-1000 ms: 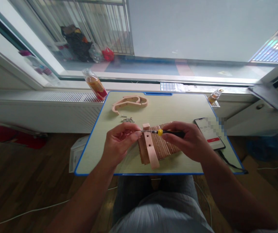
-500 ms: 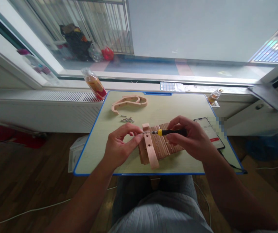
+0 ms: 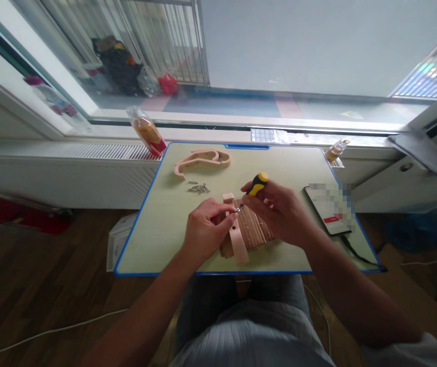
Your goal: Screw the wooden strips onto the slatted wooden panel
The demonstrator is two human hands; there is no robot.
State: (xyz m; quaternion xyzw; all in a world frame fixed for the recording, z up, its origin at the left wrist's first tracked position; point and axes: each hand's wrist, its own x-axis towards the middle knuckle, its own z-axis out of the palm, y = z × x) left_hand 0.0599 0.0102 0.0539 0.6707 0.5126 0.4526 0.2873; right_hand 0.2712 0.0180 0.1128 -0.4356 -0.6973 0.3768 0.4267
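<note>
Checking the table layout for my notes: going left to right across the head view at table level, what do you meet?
Curved wooden piece → loose screws → left hand → light wooden strip → right hand holding the screwdriver → phone.

Head view, down over table [image 3: 157, 224]

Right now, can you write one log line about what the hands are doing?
right hand: holds screwdriver, tip down | left hand: pinches screw at wooden strip | spare screws: on table
</note>
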